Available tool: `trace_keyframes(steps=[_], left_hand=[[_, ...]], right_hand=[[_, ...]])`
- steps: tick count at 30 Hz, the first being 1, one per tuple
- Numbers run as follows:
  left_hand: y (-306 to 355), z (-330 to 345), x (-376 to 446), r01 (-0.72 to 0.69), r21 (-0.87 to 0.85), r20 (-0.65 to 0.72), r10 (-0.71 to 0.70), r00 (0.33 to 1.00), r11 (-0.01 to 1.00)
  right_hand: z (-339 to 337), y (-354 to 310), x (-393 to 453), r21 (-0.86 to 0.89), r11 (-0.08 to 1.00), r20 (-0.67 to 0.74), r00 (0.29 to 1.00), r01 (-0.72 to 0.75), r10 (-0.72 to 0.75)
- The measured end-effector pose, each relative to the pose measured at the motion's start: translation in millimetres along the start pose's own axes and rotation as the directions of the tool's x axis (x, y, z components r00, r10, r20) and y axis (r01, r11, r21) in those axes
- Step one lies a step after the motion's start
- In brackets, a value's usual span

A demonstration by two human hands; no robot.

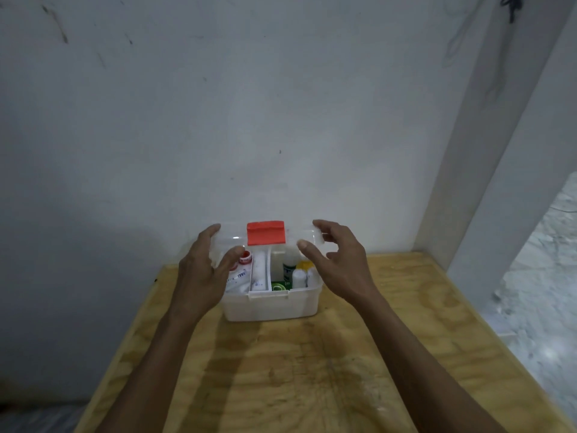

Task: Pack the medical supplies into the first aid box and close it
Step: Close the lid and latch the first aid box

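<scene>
First aid box [271, 303] on plywood table [406, 323] against white wall [249, 104]

A light wooden plywood table [312, 370], its grain streaked with darker stains, stands pushed into a white wall corner. One thing rests directly on it: a translucent white plastic first aid box [271, 304], near the far edge.
</scene>
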State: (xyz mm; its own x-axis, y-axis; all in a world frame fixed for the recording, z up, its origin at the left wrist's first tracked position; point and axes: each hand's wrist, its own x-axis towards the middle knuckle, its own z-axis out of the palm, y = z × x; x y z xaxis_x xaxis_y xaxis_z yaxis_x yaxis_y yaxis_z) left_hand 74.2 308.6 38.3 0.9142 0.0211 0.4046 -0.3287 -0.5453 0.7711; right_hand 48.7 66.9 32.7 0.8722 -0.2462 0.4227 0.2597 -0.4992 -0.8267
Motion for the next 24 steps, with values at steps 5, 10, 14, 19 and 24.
trace_keyframes(steps=[5, 10, 14, 19, 24], left_hand=[[-12.0, 3.9, -22.6, -0.005, 0.033, 0.024, 0.004, 1.0, 0.999], [-26.6, 10.8, -38.8, -0.077, 0.082, 0.049, 0.073, 0.996, 0.994], [-39.9, 13.3, -38.7, -0.066, 0.109, 0.084, 0.057, 0.995, 0.992], [-44.5, 12.9, -42.2, -0.075, 0.139, 0.096, 0.062, 0.993, 0.987], [-43.4, 16.1, -47.3, -0.094, 0.129, 0.097, 0.082, 0.992, 0.987]], right_hand=[[4.5, 13.9, -25.0, -0.017, 0.999, -0.007, 1.0, 0.028, -0.028], [12.4, 27.5, -42.9, -0.046, 0.997, -0.014, 0.998, 0.064, -0.064], [16.4, 30.7, -47.1, -0.131, 0.989, -0.008, 0.997, 0.075, -0.076], [20.8, 23.9, -47.8, -0.257, 0.958, 0.058, 0.991, 0.129, -0.118], [24.3, 28.1, -52.1, -0.264, 0.941, 0.055, 0.977, 0.212, -0.204]])
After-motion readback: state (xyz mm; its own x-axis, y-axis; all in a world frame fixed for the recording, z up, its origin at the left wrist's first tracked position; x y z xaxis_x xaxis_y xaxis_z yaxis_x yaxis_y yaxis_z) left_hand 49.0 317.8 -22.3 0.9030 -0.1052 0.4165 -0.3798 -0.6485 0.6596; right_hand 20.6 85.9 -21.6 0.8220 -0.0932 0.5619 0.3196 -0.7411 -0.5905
